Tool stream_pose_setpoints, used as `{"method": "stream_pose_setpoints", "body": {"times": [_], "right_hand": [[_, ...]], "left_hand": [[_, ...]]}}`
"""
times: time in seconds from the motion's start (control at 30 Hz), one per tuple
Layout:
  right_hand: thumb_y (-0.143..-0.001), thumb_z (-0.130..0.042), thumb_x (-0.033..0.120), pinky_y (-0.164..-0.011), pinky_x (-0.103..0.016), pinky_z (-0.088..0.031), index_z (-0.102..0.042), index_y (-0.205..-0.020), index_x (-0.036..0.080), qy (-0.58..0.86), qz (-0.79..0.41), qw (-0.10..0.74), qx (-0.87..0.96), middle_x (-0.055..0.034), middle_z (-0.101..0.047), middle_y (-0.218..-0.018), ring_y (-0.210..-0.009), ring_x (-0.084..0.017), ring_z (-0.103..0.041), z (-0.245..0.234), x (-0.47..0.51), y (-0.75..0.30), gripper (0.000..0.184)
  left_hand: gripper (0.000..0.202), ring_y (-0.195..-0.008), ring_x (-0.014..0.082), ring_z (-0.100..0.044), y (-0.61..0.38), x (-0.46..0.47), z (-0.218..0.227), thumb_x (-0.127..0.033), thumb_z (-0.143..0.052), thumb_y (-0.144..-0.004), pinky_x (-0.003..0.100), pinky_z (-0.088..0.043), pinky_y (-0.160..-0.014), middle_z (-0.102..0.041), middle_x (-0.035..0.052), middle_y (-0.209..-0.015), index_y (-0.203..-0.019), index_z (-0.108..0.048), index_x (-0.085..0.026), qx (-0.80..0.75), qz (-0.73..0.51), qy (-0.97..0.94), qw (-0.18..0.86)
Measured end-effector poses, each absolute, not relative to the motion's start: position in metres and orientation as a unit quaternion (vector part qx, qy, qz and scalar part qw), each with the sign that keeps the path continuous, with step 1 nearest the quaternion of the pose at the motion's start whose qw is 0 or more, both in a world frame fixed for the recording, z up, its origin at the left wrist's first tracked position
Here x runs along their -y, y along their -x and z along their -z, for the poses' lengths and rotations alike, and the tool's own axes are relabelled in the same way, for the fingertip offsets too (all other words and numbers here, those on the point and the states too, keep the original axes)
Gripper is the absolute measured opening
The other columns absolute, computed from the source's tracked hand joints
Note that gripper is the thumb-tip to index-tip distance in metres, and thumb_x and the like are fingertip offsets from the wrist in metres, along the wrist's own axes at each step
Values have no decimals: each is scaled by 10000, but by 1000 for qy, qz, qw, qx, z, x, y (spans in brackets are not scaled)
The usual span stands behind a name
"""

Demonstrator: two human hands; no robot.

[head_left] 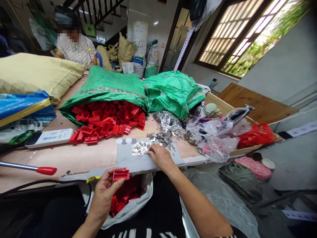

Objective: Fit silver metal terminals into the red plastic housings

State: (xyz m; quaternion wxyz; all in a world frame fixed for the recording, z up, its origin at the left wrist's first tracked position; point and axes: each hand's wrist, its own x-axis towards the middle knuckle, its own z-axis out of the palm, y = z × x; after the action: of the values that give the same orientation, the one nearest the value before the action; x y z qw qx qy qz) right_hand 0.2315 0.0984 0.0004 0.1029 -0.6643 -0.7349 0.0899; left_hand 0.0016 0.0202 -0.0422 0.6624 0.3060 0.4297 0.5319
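Note:
My left hand holds a small red plastic part between thumb and fingers, just below the table's front edge. Under it a white bag on my lap holds more red parts. My right hand rests on a grey sheet, its fingertips pinched into a small pile of shiny metal pieces; whether they grip a piece is hidden. Beyond, a heap of red plastic parts spills from an open green sack.
A second green sack, clear bags of metal bits and a red bag lie to the right. A white remote, a red-tipped rod and blue and yellow sacks sit left. Another person sits across the wooden table.

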Motion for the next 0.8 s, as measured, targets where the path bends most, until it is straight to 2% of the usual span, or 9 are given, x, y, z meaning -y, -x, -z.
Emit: {"method": "stream_pose_setpoints", "body": {"times": [0.17,0.43,0.57,0.67,0.73,0.8], "right_hand": [[-857,-569,235,-677,-260,-349,-583,-847,208,669,-99,102,729,-36,-627,-918,-831,-169,-565,1,-103,-227,32],[-848,-501,185,-643,-252,-330,-561,-857,204,665,-141,175,712,-16,-623,-808,-733,-154,-538,-4,-101,-229,63],[-814,-536,254,-650,-242,-362,-561,-801,197,597,-294,287,689,15,-569,-727,-682,-135,-506,-6,-93,-223,63],[-793,-560,301,-621,-235,-371,-574,-790,192,548,-381,311,677,32,-530,-671,-628,-124,-476,-5,-90,-219,110],[-798,-553,299,-636,-240,-377,-590,-807,191,567,-354,314,674,23,-561,-694,-650,-129,-497,-5,-90,-221,115],[-818,-532,281,-673,-252,-384,-609,-835,195,610,-280,302,677,2,-617,-759,-709,-145,-539,-7,-92,-229,117]], "left_hand": [[376,-858,148,-670,-1,-21,44,-243,-761,-681,246,-523,-822,-730,37,-957,-1019,-608,-184,-439,-533,-308,655],[441,-884,159,-666,-4,-22,28,-260,-769,-664,273,-540,-830,-706,28,-1024,-1078,-624,-207,-437,-552,-266,659],[520,-850,139,-663,-6,-24,17,-263,-748,-695,263,-537,-822,-709,12,-955,-1190,-590,-244,-403,-553,-241,688],[525,-816,136,-661,-6,-24,11,-250,-745,-700,271,-544,-804,-700,13,-923,-1202,-592,-242,-386,-551,-234,702],[519,-802,131,-659,-6,-23,9,-244,-741,-707,270,-545,-800,-697,14,-916,-1204,-594,-241,-385,-549,-231,706],[517,-785,125,-658,-6,-21,9,-242,-737,-714,268,-544,-798,-696,9,-901,-1210,-591,-247,-386,-548,-230,706]]}}
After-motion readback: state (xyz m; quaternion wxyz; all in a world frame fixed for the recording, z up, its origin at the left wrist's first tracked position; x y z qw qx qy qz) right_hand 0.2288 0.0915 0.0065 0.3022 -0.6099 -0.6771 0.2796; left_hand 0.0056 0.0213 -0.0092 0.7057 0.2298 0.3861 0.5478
